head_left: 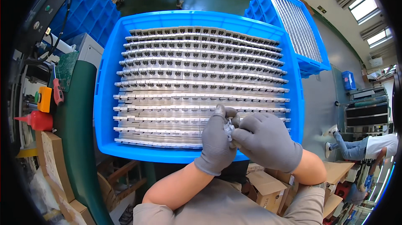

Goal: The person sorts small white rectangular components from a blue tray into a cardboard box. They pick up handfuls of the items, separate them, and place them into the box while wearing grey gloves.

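Note:
Both my hands wear grey knit gloves and meet over the near right part of a blue plastic crate (150, 156). My left hand (217, 141) is closed around a bunch of small clear and whitish pieces (228, 128), too small to name. From the right, the fingertips of my right hand (268, 140) pinch at the same bunch; what exactly they grip is hidden. Under and beyond my hands, the crate holds many long rows of whitish flat parts (167, 99) standing on edge. Dark connectors show along the farther rows.
A second blue crate (268, 5) with similar rows stands at far right. On the left are a red-handled screwdriver (57, 93), a red squeeze bottle (39, 121), a yellow button box (44, 99) and a control panel (50, 9). Cardboard boxes (266, 187) lie below; another person (364, 147) is at right.

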`<state>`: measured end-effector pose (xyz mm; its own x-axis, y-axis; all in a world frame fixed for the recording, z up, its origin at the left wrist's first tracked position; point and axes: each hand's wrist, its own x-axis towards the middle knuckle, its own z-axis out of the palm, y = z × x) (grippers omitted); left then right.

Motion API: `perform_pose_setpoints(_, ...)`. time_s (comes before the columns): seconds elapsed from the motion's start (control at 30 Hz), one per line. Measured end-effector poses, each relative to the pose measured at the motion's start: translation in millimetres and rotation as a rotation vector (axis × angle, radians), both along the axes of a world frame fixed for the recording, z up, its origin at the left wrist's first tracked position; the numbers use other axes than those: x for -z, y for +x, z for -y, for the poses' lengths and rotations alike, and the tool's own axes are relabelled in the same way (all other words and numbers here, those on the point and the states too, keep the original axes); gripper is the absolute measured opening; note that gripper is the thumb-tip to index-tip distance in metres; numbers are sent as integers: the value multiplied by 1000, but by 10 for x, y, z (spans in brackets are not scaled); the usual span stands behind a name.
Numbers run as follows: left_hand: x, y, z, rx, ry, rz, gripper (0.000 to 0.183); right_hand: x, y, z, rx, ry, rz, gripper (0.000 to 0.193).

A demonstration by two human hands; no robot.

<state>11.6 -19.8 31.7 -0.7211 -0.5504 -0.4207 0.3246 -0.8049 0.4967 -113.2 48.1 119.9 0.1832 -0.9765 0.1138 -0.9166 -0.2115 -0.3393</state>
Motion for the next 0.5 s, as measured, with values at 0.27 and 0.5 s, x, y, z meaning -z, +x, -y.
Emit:
perform_pose_setpoints(0.27, 26, 28, 33, 106, 240, -154, 37, 197, -228, -35, 211, -36, 625, 14)
perform_pose_setpoints(0.5, -190, -8, -23, 85, 91, -61, 32, 458, -286, -33, 214, -94, 676, 14)
